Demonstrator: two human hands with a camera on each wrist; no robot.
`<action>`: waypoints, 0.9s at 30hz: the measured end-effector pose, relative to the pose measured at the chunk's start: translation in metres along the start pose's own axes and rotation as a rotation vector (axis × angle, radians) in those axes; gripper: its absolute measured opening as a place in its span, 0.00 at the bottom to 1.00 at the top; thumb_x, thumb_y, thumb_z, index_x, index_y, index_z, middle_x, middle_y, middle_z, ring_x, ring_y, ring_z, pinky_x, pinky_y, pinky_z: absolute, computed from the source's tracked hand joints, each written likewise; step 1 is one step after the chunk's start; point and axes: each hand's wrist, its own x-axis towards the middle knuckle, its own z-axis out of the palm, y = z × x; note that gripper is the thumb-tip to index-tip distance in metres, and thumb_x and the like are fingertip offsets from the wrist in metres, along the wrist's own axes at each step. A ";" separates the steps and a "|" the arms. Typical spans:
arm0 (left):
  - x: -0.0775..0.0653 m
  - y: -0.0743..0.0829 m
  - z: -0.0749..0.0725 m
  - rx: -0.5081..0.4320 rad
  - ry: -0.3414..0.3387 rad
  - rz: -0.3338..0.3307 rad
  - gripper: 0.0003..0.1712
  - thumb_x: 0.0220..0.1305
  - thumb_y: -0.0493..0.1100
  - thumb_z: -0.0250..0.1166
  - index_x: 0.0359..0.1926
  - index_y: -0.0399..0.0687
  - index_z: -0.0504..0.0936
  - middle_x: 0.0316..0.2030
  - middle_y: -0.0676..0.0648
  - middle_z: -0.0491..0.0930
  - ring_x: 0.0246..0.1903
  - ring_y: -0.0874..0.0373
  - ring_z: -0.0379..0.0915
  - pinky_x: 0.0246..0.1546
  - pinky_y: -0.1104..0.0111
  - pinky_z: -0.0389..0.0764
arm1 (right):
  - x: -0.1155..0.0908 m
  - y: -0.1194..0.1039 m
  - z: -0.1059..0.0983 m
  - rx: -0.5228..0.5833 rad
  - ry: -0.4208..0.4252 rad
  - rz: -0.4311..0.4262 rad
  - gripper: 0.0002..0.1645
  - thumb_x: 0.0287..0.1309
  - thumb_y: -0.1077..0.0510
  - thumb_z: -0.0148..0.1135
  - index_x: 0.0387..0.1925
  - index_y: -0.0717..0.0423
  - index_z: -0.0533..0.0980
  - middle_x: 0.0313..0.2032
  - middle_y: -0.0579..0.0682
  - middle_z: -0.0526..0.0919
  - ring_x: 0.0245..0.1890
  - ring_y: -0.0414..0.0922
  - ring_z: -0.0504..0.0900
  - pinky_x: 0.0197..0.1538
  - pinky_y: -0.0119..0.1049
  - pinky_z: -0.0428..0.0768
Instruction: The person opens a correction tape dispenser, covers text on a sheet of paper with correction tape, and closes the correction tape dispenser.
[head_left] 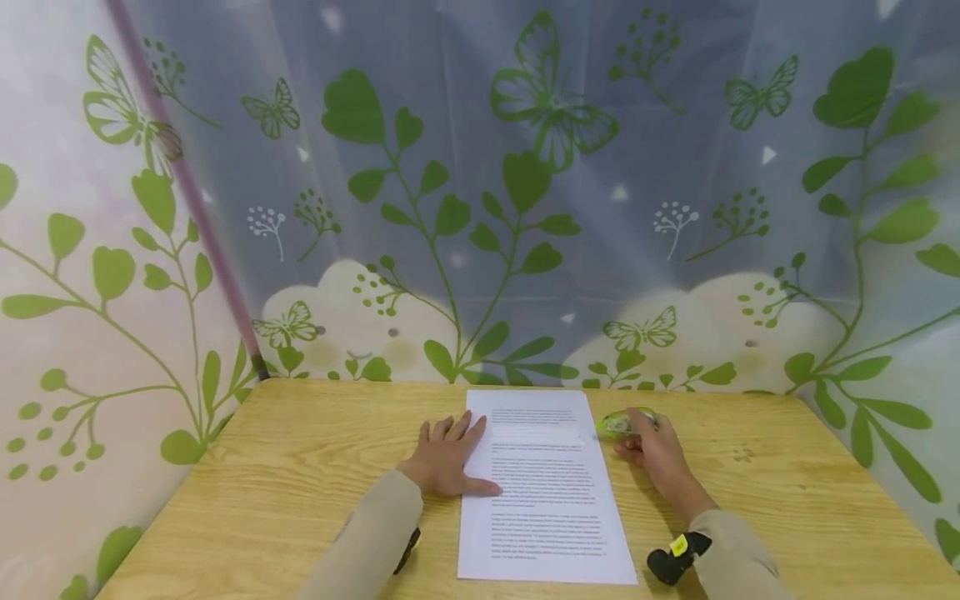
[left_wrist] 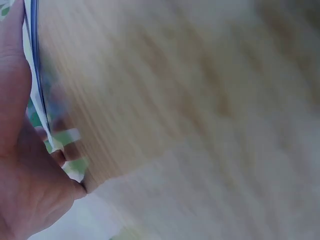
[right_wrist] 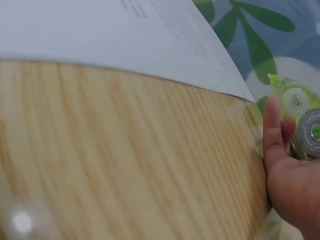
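A printed sheet of paper (head_left: 543, 500) lies flat on the wooden table, with a white band across its upper lines of text. Spread over its left edge, my left hand (head_left: 447, 458) presses it with thumb and fingers extended. Just right of the sheet, my right hand (head_left: 660, 450) grips a green, see-through correction tape dispenser (head_left: 618, 422), its tip turned toward the paper. Two reels show inside the correction tape (right_wrist: 297, 102) in the right wrist view. In the left wrist view, the left hand (left_wrist: 35, 185) appears at the side, beside the paper edge.
The light wooden table (head_left: 300, 467) reaches back to a hanging curtain (head_left: 465, 208) printed with green leaves and butterflies. A black wrist device (head_left: 677, 557) with a yellow label sits on the right wrist. Bare wood lies on both sides of the sheet.
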 end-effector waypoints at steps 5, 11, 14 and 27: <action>0.002 -0.006 0.006 -0.096 0.049 0.013 0.62 0.50 0.80 0.54 0.75 0.49 0.46 0.73 0.39 0.45 0.68 0.36 0.46 0.62 0.37 0.41 | -0.003 0.000 -0.003 0.049 0.011 -0.014 0.32 0.64 0.37 0.53 0.52 0.58 0.59 0.35 0.52 0.72 0.29 0.40 0.78 0.38 0.35 0.81; 0.006 -0.014 0.006 -0.158 0.143 0.003 0.61 0.50 0.80 0.54 0.74 0.48 0.51 0.72 0.38 0.49 0.67 0.37 0.48 0.64 0.41 0.45 | -0.005 -0.007 -0.003 -0.136 0.025 -0.098 0.33 0.61 0.33 0.53 0.48 0.58 0.68 0.36 0.51 0.73 0.28 0.42 0.75 0.31 0.34 0.78; 0.004 -0.015 -0.001 -0.168 0.170 0.006 0.59 0.51 0.78 0.56 0.74 0.48 0.54 0.71 0.38 0.52 0.67 0.37 0.49 0.64 0.44 0.50 | -0.007 -0.013 0.001 -0.208 0.026 -0.142 0.35 0.59 0.32 0.54 0.48 0.59 0.70 0.32 0.54 0.72 0.24 0.41 0.71 0.30 0.34 0.75; -0.003 0.005 -0.029 -0.462 0.208 -0.027 0.54 0.54 0.71 0.62 0.72 0.46 0.57 0.66 0.43 0.64 0.63 0.46 0.62 0.57 0.51 0.67 | -0.021 -0.040 0.021 -0.195 -0.118 -0.177 0.33 0.60 0.42 0.61 0.53 0.65 0.71 0.33 0.51 0.74 0.31 0.45 0.76 0.36 0.40 0.81</action>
